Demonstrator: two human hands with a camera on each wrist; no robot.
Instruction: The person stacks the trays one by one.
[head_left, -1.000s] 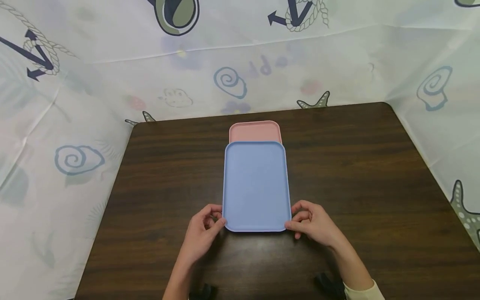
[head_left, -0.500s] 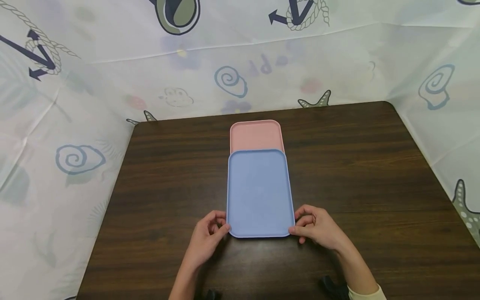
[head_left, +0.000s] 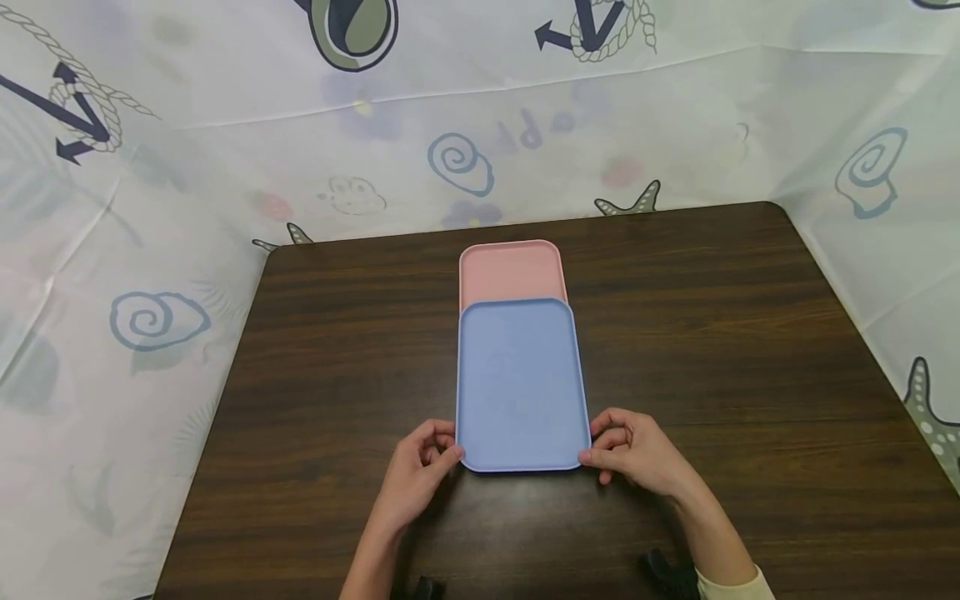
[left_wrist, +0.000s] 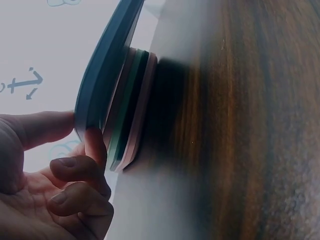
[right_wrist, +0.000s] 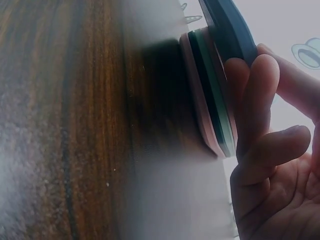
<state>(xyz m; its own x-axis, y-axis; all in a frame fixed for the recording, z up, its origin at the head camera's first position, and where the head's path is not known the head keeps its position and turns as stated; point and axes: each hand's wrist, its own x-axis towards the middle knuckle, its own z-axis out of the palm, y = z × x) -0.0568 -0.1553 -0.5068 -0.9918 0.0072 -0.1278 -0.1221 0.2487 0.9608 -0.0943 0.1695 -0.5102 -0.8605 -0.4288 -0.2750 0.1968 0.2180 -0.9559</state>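
A blue rectangular tray (head_left: pixel 522 387) with a low rim and rounded corners is held by both hands at its near end. My left hand (head_left: pixel 417 467) pinches its near left corner, thumb on top and fingers beneath. The right hand (head_left: pixel 633 450) pinches the near right corner the same way. Below the blue tray's far part, a pink tray (head_left: pixel 512 273) shows its far end. In the left wrist view, a stack with a green tray (left_wrist: pixel 125 110) between pink ones sits under the raised blue tray (left_wrist: pixel 102 70). The right wrist view shows the stack's green edge (right_wrist: pixel 214 90) too.
A dark wood-grain table (head_left: pixel 712 333) carries the trays. White cloth (head_left: pixel 525 108) printed with shells, anchors and starfish hangs behind it and at both sides. A dark strap (head_left: pixel 663 575) shows by the right wrist.
Over the past second both hands have drawn the blue tray toward the body and slightly right, uncovering more of the pink tray. During the last half second it has hardly moved.
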